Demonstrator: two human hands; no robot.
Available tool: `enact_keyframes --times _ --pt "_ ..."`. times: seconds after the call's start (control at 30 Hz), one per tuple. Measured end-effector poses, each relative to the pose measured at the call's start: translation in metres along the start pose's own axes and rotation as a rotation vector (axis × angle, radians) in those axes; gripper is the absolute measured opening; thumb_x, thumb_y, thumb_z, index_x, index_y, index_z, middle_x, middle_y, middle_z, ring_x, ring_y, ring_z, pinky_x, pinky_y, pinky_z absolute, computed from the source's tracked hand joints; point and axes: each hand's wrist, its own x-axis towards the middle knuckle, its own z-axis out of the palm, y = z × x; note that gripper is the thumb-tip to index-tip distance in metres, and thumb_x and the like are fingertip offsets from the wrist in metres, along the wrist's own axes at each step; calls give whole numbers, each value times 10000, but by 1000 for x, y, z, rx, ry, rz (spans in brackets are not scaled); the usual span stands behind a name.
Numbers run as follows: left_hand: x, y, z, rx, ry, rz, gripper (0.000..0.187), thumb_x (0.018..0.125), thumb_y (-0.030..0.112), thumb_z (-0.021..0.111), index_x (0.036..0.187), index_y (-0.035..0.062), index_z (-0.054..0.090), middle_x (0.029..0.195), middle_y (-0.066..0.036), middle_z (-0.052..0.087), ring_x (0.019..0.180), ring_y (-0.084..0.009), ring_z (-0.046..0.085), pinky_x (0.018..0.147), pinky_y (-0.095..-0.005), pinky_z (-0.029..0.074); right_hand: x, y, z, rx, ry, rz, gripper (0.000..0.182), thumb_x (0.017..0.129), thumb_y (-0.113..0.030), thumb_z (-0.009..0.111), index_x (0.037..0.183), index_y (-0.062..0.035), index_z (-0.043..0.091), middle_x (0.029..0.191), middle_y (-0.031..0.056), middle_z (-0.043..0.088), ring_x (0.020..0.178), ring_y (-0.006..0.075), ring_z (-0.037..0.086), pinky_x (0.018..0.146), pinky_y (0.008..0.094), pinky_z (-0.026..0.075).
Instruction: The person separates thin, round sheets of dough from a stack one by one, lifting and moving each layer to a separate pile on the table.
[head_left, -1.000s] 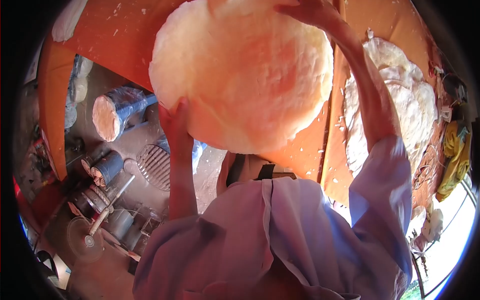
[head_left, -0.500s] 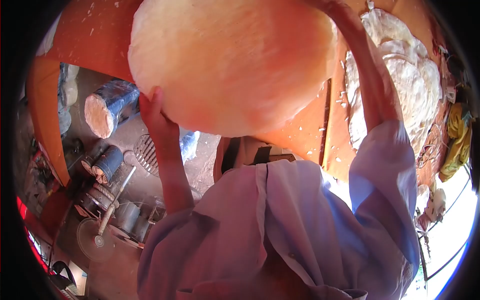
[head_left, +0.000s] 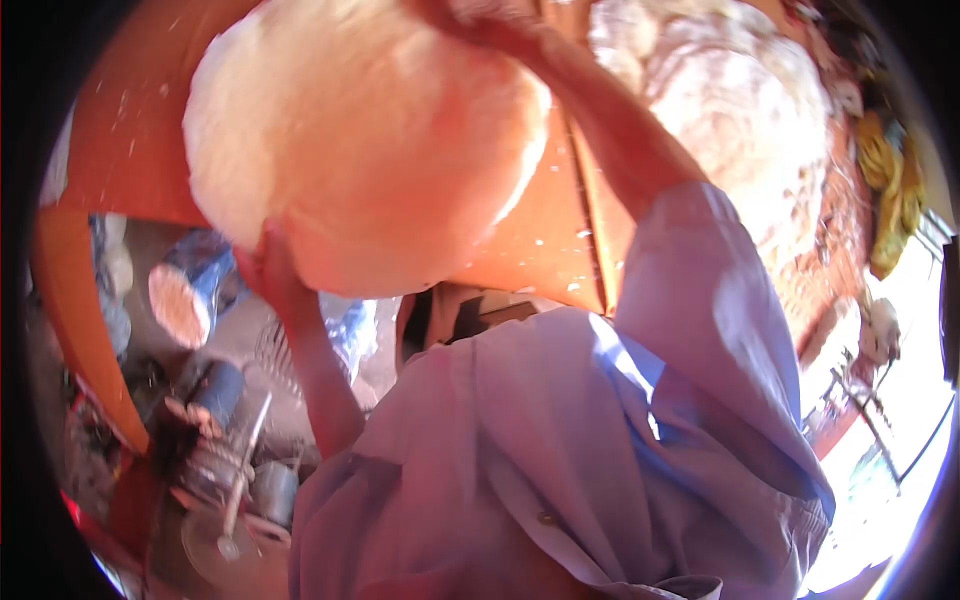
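Fingers of the left hand (head_left: 268, 272) pinch the lower left edge of one large, round, pale sheet (head_left: 350, 160), the thumb lying on top. Of the person's two hands, the right (head_left: 485, 22) is at the sheet's upper right edge; it is blurred and partly cut off by the top of the view, so I cannot tell whether its fingers are spread or closed. Both forearms are bare.

The one sheet is in front of the person, above one orange table (head_left: 525, 245). White flecks on the table are too blurred to count. To the right lies one pile (head_left: 735, 110) of pale, crinkled pieces, overlapping too much to number. One yellow cloth (head_left: 885, 195) hangs beyond it.

On the left, below table height, are two round-ended bundles: one wrapped in blue (head_left: 182, 303), and one dark (head_left: 216, 390) nearer the person. One slatted grate (head_left: 275, 352) and one metal pot (head_left: 273, 492) are near them. One pale lilac shirt (head_left: 430, 470) fills the bottom middle.
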Motion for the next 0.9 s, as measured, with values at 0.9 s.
enact_keyframes --times 0.9 --pt "-167 37 162 241 -848 0 296 930 94 555 1189 -41 501 1007 -131 627 915 -189 617 799 -288 502 -369 -49 -342 -649 212 830 674 686 -330 815 1243 -55 554 1013 197 625 932 351 619 800 397 503"
